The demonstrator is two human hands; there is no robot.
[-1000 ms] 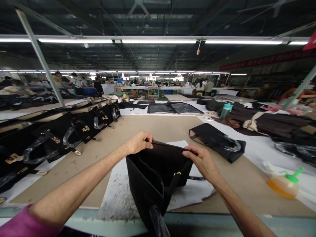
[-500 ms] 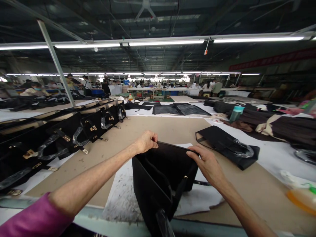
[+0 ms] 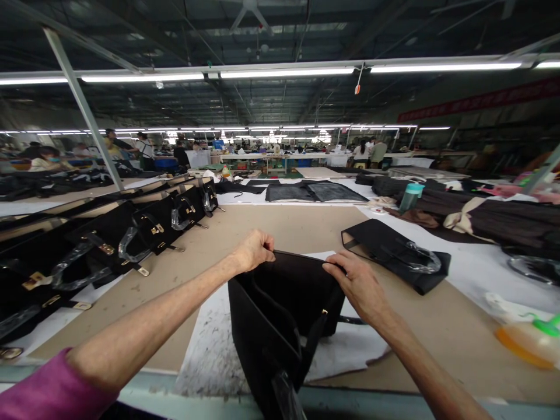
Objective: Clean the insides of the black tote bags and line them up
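Observation:
A black handbag (image 3: 266,321) stands open at the table's near edge, its mouth facing up toward me. My left hand (image 3: 256,251) pinches the far top rim near its left corner. Close to the right corner, my right hand (image 3: 356,283) grips the same rim between thumb and fingers. A plastic-wrapped handle (image 3: 286,396) hangs on the bag's near side, and a small gold fitting shows by the right side strap. Stained white paper (image 3: 210,344) lies under the bag. The bag's inner bottom is too dark to make out.
Several black handbags (image 3: 153,221) stand in a row at the left. Another black bag (image 3: 394,251) lies on its side at the right. Beyond it are a teal-lidded bottle (image 3: 411,197) and dark fabric (image 3: 503,224). A bottle of orange liquid (image 3: 529,344) sits near right.
The view has turned slightly right, so the scene sits a little further left. Both hands keep hold of the bag's rim; the right thumb and fingers have shifted slightly along it.

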